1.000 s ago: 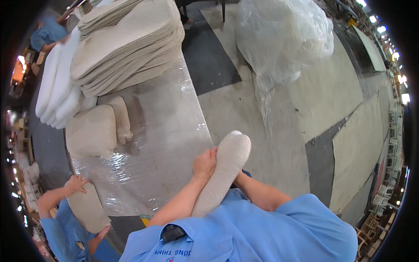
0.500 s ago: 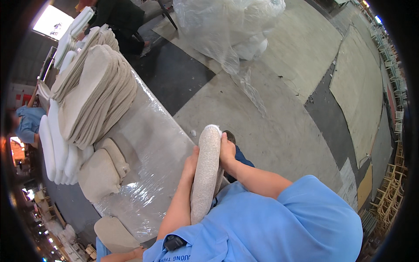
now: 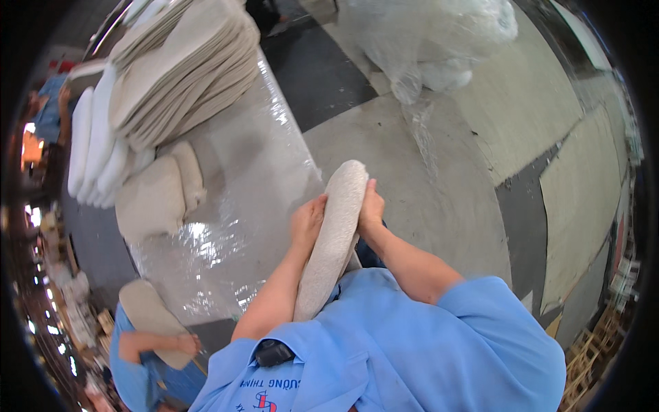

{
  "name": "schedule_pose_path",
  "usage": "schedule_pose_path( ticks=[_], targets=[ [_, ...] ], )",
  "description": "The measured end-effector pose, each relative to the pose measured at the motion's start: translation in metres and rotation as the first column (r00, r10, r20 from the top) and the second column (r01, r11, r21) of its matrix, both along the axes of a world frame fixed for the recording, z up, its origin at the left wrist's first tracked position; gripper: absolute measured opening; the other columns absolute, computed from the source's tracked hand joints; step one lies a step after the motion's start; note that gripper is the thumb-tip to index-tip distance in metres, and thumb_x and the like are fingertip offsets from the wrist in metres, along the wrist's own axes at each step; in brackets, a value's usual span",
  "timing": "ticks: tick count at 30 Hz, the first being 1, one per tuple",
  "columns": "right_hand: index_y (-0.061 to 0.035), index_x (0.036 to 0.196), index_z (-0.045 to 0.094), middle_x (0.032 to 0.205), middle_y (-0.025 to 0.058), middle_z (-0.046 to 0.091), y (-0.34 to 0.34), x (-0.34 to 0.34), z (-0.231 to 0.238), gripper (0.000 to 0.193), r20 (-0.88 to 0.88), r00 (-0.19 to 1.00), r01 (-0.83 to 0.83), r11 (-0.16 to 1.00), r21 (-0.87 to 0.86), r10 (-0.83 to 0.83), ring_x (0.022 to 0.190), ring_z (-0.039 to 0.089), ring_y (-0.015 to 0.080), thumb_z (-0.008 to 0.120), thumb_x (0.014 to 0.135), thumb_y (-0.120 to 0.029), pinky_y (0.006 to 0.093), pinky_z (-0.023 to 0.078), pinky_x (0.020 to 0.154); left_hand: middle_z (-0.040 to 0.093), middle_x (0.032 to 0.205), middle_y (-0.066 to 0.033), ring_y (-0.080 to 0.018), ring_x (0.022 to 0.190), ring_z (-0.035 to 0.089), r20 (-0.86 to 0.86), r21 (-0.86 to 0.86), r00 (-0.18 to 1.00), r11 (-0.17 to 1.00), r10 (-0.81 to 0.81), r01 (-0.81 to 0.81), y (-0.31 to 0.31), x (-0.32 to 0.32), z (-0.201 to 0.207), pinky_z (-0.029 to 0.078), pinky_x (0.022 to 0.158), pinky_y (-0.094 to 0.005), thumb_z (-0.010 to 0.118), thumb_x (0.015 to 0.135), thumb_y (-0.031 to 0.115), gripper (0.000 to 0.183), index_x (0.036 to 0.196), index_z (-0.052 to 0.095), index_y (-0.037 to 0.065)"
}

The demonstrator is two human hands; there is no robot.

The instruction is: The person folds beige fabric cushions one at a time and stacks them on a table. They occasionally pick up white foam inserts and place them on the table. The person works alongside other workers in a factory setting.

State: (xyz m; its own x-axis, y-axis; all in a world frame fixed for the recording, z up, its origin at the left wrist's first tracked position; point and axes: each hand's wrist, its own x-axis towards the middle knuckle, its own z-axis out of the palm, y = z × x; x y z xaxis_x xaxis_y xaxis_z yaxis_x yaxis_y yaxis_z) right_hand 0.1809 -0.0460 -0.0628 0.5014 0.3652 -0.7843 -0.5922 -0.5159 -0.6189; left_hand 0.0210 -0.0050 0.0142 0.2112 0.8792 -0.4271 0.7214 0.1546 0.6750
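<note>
Beige oblong fabric-covered cushion (image 3: 334, 230): it's pointing toward one o'clock, its near end running down to my light-blue shirt (image 3: 439, 336), probably so my body is backing it.
Left hand (image 3: 308, 223): I'm curling half-bent fingers along its nine-o'clock side, gripping.
Right hand (image 3: 371, 208): I'm clasping the three-o'clock side near the tip, likely countering the left; hidden fingers, can't tell how tightly.
Tall stack of flat beige fabric pieces (image 3: 185, 75): it's leaning at half past ten, seemingly layered to save room.
</note>
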Motion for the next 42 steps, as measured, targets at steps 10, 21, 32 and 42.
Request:
schedule_pose_path(
  ticks=[10, 21, 32, 42],
  targets=[
    [-0.0012, 0.154, 0.049, 0.152, 0.0188, 0.058, -0.076, -0.028, 0.052, 0.057, -0.282, 0.942, -0.13, 0.973, 0.192, 0.182, 0.138, 0.057, 0.0311, 0.052, 0.114, -0.04, 0.0475, 0.043, 0.117, 0.079, 0.109, -0.0101, -0.0196, 0.098, 0.071, 0.166, -0.485, 0.973, 0.872, 0.16, -0.061, -0.085, -0.103, -0.022, 0.054, 0.088, -0.0354, 0.06, 0.11, 0.047, 0.051, 0.129, 0.073, 0.002],
    [0.0031, 0.123, 0.068, 0.115, 0.0153, 0.076, -0.078, -0.047, 0.008, 0.028, 0.089, 0.981, -0.188, 0.938, 0.29, 0.17, 0.1, 0.073, 0.0266, 0.06, 0.107, -0.018, 0.0403, 0.058, 0.088, 0.072, 0.092, -0.0267, -0.0505, 0.091, 0.068, -0.188, 0.112, 0.975, 0.989, 0.116, -0.096, -0.099, -0.076, 0.005, 0.051, 0.079, -0.0575, 0.046, 0.11, 0.06, 0.063, 0.093, 0.071, 0.004],
    [-0.0021, 0.123, 0.067, 0.101, 0.0015, 0.066, 0.033, 0.127, 0.156, 0.019, 0.84, 0.527, -0.628, 0.726, 0.282, 0.13, 0.089, 0.06, 0.0121, 0.062, 0.108, -0.013, 0.0279, 0.05, 0.08, 0.077, 0.115, -0.0224, -0.0427, 0.11, 0.071, 0.157, -0.045, 0.988, 0.999, 0.004, 0.003, -0.103, -0.107, 0.009, 0.055, 0.092, -0.0506, 0.067, 0.101, 0.047, 0.046, 0.12, 0.074, 0.006],
    [-0.0117, 0.136, 0.07, 0.128, 0.0195, 0.072, 0.049, -0.126, 0.123, 0.046, 0.319, -0.927, 0.012, -0.865, -0.501, -0.198, 0.121, 0.067, 0.0421, 0.066, 0.102, -0.042, 0.0499, 0.052, 0.103, 0.079, 0.101, -0.0104, -0.0212, 0.093, 0.073, 0.25, -0.109, 0.628, 0.665, 0.737, -0.738, -0.214, -0.165, 0.019, 0.057, 0.083, -0.0371, 0.071, 0.1, 0.025, 0.025, 0.117, 0.074, 0.008]
  ],
)
